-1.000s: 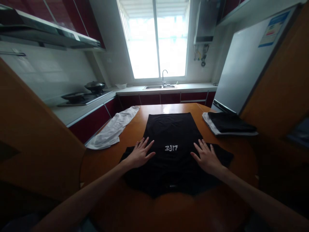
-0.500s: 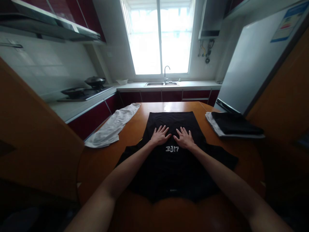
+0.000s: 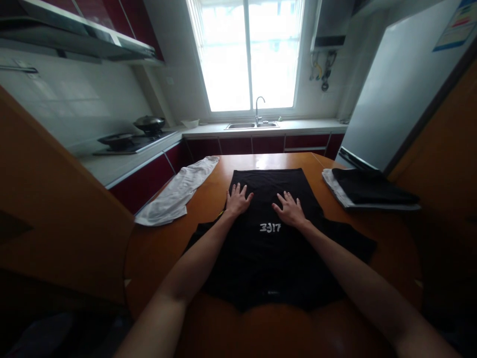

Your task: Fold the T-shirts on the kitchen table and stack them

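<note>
A black T-shirt [image 3: 268, 258] lies spread flat, its hem toward the window and its neck toward me. White lettering on it reads "LIFE", upside down from my side. My left hand [image 3: 238, 200] rests palm down with spread fingers on the shirt's left part, near the side edge. On the other side of the shirt, my right hand [image 3: 289, 209] lies flat, fingers apart, just above and right of the lettering. Neither hand grips the cloth.
The shirt is on a round wooden table [image 3: 149, 268]. A white garment [image 3: 179, 194] lies along its left edge. Folded black and white clothes [image 3: 372, 188] are stacked at the right. Beyond stand a counter with a sink [image 3: 251, 126], a stove with pans [image 3: 149, 123] and a fridge [image 3: 398, 94].
My left hand has slid left and slightly away from me over the shirt, widening the gap between my hands. The right hand stays flat on the cloth. The view has shifted a little.
</note>
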Tool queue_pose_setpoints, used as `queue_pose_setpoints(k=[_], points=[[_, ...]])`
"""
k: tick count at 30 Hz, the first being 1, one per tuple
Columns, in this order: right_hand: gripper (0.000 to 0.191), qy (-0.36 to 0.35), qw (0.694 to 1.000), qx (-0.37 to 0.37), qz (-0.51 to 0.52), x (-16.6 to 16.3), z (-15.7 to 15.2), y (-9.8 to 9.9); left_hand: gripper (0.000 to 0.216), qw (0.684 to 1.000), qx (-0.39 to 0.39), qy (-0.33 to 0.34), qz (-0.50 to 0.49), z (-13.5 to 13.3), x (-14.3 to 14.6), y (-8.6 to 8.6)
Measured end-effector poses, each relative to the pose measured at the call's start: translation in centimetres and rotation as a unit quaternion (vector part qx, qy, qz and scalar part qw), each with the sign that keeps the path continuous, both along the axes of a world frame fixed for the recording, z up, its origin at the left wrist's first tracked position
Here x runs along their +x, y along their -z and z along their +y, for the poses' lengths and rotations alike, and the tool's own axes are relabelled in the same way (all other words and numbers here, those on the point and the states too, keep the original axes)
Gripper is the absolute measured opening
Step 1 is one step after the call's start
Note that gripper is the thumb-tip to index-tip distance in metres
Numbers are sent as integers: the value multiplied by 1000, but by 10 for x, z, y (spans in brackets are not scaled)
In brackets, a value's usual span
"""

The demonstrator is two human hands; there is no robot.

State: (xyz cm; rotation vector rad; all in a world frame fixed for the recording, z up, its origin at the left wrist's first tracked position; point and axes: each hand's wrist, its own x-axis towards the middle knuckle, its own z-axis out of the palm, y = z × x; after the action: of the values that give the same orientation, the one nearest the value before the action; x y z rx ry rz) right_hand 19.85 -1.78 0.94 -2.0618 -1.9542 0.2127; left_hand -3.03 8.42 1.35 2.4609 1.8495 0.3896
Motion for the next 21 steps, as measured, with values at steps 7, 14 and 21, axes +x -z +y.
queue_pose_setpoints(k=[7, 14, 21], points=[[67, 140, 990, 4, -12, 38, 6, 5, 77, 997, -71, 18, 20, 1, 0, 2], [67, 139, 990, -17, -15, 44, 8, 10, 76, 998, -44, 42, 33, 2, 2, 8], [66, 138, 990, -17, -13, 44, 10, 11, 75, 999, -44, 12, 22, 2, 0, 6]])
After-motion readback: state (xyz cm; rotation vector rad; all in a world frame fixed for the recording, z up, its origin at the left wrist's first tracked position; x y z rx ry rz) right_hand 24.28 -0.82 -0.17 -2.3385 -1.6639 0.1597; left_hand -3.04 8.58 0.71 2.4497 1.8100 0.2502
